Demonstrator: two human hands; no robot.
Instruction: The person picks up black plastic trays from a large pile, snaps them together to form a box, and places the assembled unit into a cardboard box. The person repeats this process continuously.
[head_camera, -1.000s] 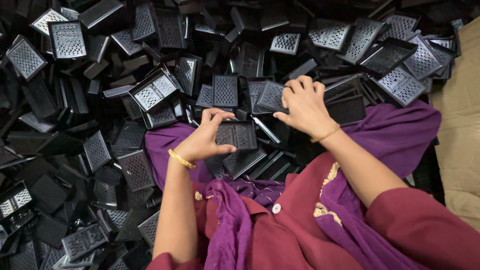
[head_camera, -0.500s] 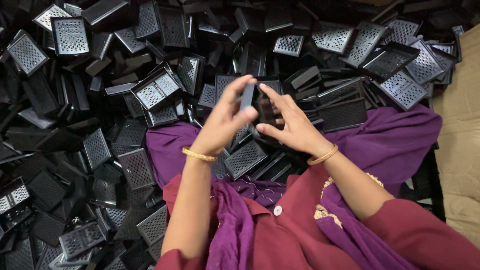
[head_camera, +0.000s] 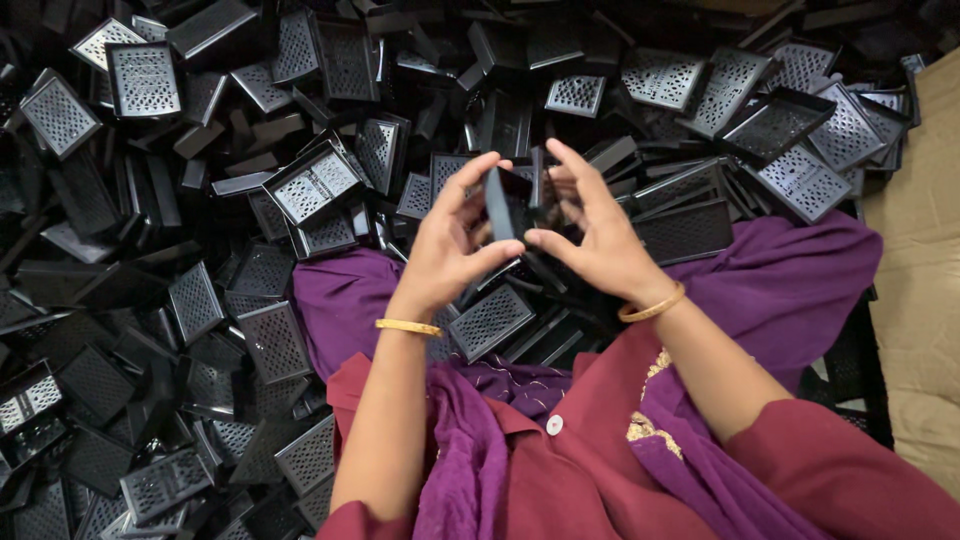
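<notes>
One black plastic grille piece (head_camera: 507, 203) (rectangular, seen edge-on) sits raised above the lap, pinched between the left hand (head_camera: 452, 245) and right hand (head_camera: 597, 243), fingers closed around it. Two gold bangles (head_camera: 408, 327) circle the wrists; around lie countless perforated black grilles (head_camera: 150, 200), far too many to count, over purple cloth (head_camera: 780, 280).

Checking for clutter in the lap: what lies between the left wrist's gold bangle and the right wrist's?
In the head view, between the left bangle and the right bangle lie a perforated black tray and more black trays, on purple cloth.
</notes>
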